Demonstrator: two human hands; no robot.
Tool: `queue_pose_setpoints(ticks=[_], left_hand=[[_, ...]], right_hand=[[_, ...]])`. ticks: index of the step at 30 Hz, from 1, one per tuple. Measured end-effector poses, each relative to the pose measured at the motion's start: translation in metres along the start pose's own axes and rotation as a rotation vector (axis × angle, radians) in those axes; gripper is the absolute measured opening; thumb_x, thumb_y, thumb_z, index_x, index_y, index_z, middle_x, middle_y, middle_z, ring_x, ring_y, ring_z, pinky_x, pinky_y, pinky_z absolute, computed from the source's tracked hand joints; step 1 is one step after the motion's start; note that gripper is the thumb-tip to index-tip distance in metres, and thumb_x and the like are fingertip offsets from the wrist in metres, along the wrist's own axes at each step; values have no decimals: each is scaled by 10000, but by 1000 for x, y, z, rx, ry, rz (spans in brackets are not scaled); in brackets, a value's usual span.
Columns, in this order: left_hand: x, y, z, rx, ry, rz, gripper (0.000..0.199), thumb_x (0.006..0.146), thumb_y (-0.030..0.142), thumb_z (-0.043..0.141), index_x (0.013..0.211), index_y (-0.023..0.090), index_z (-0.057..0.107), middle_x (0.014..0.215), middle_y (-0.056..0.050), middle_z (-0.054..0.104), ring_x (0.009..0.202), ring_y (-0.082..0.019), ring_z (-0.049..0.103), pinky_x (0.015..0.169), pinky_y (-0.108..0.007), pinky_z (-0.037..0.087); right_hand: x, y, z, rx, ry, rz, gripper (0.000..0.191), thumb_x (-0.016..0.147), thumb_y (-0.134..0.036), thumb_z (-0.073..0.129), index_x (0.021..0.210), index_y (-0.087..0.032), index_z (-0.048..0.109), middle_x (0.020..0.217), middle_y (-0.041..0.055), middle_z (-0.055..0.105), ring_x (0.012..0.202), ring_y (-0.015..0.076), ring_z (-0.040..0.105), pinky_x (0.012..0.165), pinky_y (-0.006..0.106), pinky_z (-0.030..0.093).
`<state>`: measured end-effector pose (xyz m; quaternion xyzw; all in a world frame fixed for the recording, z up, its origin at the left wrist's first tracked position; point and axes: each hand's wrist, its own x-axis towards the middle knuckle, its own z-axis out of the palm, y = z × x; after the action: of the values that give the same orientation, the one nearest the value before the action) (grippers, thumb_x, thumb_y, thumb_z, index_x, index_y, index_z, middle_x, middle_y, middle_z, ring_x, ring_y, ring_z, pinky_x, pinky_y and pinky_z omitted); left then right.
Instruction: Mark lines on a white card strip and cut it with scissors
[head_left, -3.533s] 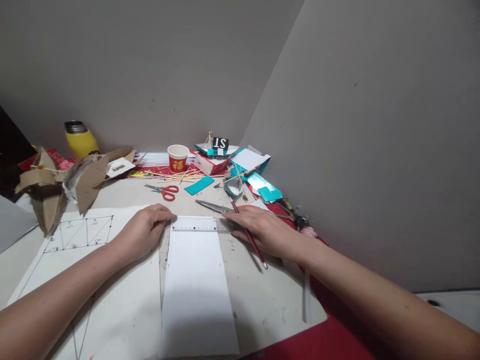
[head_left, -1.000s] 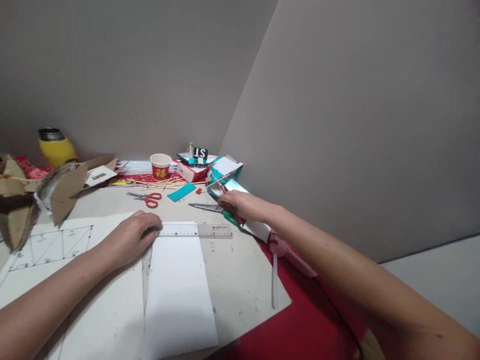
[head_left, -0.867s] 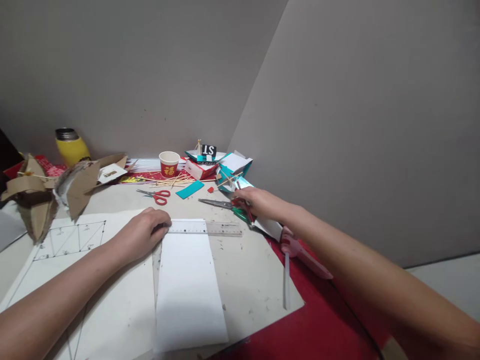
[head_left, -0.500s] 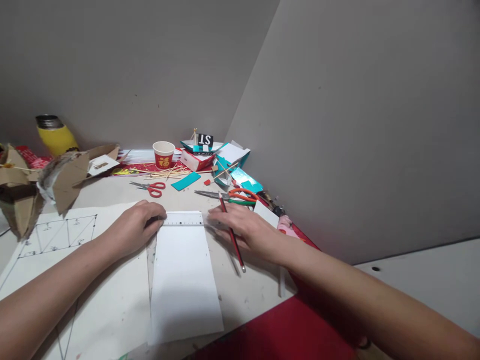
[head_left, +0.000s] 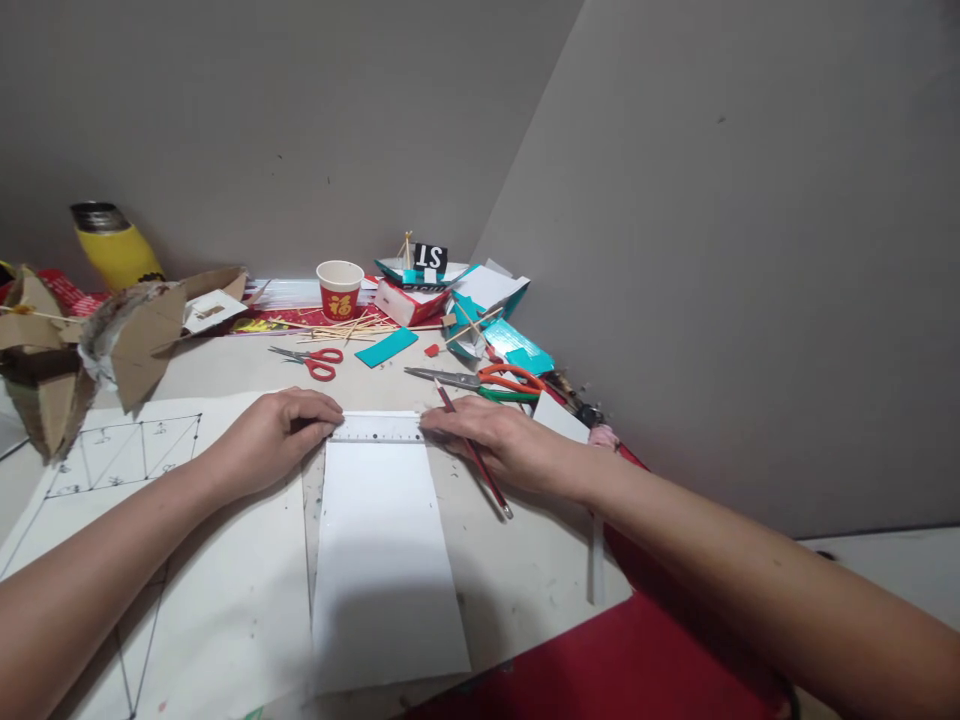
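Observation:
A clear ruler (head_left: 375, 430) lies across the top of a narrow strip of white paper (head_left: 386, 560). My left hand (head_left: 289, 435) grips the ruler's left end between thumb and fingers. At the other end, the fingertips of my right hand (head_left: 499, 440) touch the ruler. A dark red pencil (head_left: 480, 465) is tucked between the fingers of this hand, its sharp end pointing up and away. Under my left forearm is a large white sheet (head_left: 247, 600) with drawn triangles and lines.
Beyond my hands lie red-handled scissors (head_left: 322, 362), a teal strip (head_left: 386, 347), thin sticks (head_left: 341, 330) and orange-and-green-handled shears (head_left: 487, 380). A red paper cup (head_left: 340, 292), a small model boat (head_left: 420, 270), cut cardboard (head_left: 146, 345) and a yellow bottle (head_left: 120, 250) stand near the wall.
My right hand has moved in to touch the ruler's right end, with the pencil still in its fingers. My left hand stays on the ruler. The view has shifted slightly.

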<state>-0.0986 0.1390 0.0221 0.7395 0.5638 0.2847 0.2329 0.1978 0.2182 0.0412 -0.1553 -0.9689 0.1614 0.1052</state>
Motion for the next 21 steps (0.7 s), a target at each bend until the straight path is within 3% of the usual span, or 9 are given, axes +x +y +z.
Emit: queue_pose_setpoints(ticks=[4,13,21], left_hand=[[1,0,-2,-53,-20,-57,257,857,352,523,956,226,724,1082,-43,713,995,-244,639,919,-369,486],[2,1,-1,-29,-13,-31,266,843,340,523,955,232,738,1087,-46,711,1002,-243,638,943,-389,486],[0,1,-1,-47,-28,-10,259,858,357,537,964,223,732,1079,-47,698,979,-228,641,917,-361,493]], right_hand=[[0,2,0,7,-20,16,321,958,-131,443,1246,-172,579,1075,107,651,987,207,558,864,350,467],[1,3,0,-11,-46,5,361,923,-70,459,1251,-167,574,1074,108,634,962,212,545,831,351,467],[2,1,-3,-17,-63,-2,397,899,-34,459,1253,-167,579,1114,105,642,1033,226,544,900,389,461]])
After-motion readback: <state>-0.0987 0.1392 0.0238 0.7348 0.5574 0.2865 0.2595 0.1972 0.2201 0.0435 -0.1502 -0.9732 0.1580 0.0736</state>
